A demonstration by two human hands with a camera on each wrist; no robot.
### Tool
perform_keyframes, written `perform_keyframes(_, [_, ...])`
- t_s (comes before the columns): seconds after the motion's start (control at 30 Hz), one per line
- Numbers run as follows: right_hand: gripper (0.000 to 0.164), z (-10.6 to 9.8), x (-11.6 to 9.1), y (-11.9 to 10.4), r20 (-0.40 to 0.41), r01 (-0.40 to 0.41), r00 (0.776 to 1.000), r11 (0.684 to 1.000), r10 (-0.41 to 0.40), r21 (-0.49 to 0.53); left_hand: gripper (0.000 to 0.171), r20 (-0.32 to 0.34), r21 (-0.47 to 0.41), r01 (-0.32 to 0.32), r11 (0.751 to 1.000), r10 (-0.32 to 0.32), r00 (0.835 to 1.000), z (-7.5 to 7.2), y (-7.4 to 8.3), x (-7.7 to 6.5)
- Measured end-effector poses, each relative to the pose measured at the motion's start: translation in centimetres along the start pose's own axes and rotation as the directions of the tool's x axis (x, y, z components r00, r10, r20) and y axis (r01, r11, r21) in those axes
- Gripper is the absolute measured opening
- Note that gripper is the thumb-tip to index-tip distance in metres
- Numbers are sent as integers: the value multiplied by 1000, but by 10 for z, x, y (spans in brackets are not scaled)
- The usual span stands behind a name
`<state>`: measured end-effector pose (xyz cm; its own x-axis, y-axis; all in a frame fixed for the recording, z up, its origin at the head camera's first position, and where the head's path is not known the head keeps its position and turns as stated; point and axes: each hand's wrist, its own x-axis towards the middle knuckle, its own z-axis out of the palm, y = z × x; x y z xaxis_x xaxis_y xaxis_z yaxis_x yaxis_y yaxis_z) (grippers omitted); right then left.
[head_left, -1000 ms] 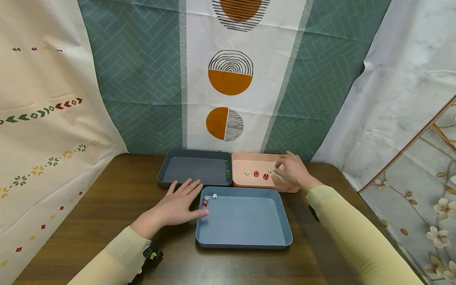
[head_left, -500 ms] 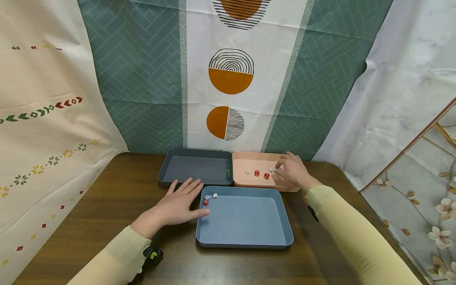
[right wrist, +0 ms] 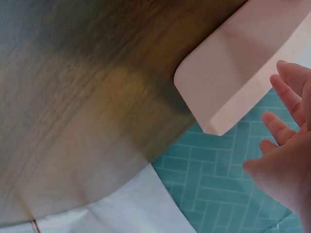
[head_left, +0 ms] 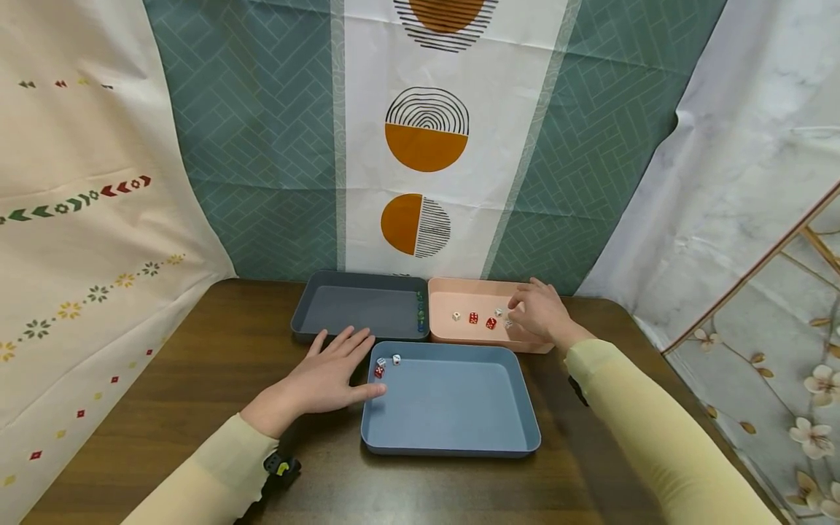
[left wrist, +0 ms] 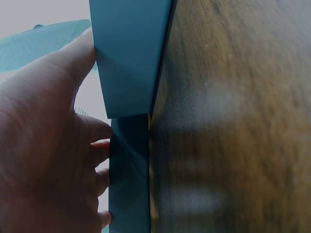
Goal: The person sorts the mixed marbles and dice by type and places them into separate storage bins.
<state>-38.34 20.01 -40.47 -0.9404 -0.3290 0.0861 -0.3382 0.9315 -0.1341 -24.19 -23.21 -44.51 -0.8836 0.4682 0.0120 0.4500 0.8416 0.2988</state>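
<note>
My right hand (head_left: 539,312) is over the right end of the pink tray (head_left: 453,294), thumb and forefinger close together. Just below its fingertips is a small pale die (head_left: 508,323), slightly blurred and apart from them. A white die (head_left: 499,312), two red dice (head_left: 473,318) and another white die (head_left: 456,316) lie to its left. My left hand (head_left: 331,375) spreads its fingers at the left edge of the blue tray (head_left: 453,401), thumb over the rim. In the left wrist view its fingertips are at the wall of the dark grey tray (left wrist: 129,179).
Two white dice (head_left: 397,359) and a red die (head_left: 379,372) lie in the blue tray's far left corner. Several small green and blue pieces (head_left: 421,310) line the dark grey tray's right side. Patterned cloth (head_left: 262,146) hangs behind the wooden table (head_left: 164,408).
The pale die that was at my right fingertips now sits lower, apart from them. My left hand has stayed where it was.
</note>
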Motion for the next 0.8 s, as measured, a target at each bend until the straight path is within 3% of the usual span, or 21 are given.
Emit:
perform_keyframes(0.33, [21,-15,-5,0,-28,30,999,999,-30,26,107,-7,-5,-13,1000,13,1000,-2,-1,0])
perform_keyframes(0.8, [17,-23,-13,-43,-73,134,989,989,-129,65,105,-1,5,-9,1000,9,1000,-1,0,0])
